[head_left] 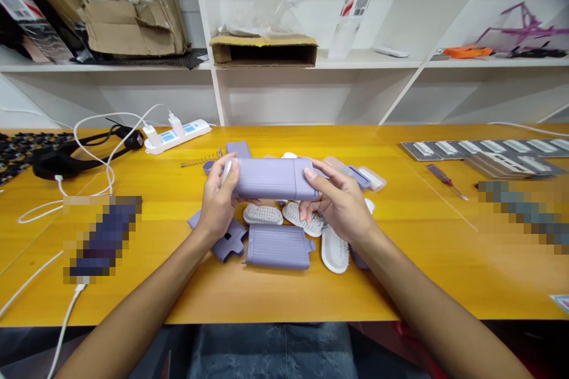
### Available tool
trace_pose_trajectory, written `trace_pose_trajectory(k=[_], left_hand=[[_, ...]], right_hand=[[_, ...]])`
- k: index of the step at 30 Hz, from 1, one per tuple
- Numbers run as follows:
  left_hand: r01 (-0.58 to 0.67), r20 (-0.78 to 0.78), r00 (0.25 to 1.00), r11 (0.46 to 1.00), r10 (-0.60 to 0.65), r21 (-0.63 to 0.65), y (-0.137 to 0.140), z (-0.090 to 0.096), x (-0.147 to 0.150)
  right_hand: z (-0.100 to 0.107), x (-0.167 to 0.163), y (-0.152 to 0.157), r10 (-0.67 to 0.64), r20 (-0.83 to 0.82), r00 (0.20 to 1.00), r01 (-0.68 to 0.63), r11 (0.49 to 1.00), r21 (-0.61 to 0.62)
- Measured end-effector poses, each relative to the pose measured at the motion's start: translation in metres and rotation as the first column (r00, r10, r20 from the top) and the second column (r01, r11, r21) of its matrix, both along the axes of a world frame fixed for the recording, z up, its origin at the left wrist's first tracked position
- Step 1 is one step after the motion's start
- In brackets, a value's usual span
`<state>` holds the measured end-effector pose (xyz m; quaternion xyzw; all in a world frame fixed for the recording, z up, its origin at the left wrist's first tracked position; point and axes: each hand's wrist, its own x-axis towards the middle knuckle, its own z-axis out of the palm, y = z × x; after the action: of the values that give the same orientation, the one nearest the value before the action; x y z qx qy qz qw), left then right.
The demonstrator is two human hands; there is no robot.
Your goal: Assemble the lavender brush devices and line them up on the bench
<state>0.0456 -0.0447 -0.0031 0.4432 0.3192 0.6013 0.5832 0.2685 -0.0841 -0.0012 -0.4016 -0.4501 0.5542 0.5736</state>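
Above the worktop (267, 296) | step: you hold the case (269, 179) level | grip: left hand (220, 195) and right hand (344, 198) pinch its ends | next: probably calls for even support

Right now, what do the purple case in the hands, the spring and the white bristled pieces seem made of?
Purple case: probably plastic, matte to satin, judging by its smooth, even colour and crisp seam.
Spring: likely metal, brassy-looking, with thin, open wire coils.
White bristled pieces: apparently moulded plastic or rubber; bristles and base share one colour, but I can't tell which.
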Motion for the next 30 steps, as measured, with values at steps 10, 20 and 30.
trace_pose_trajectory(k=[10,20,30], left_hand=[[0.15,-0.081,0.986,0.985,-0.143,0.089,0.0,-0.006,-0.004],[0.039,0.029,0.999,0.999,-0.039,0.011,0.003,-0.004,-0.002],[-0.048,0.186,0.979,0.975,0.089,-0.217,0.018,0.006,-0.015]], right_hand=[[0.008,0.009,0.007,0.039,-0.184,0.982,-0.077,0.976,-0.205],[0.006,0.013,0.007,0.265,-0.092,0.96,-0.279,0.932,-0.229],[0.01,0.034,0.0,-0.168,0.923,0.346,-0.31,0.908,0.282]])
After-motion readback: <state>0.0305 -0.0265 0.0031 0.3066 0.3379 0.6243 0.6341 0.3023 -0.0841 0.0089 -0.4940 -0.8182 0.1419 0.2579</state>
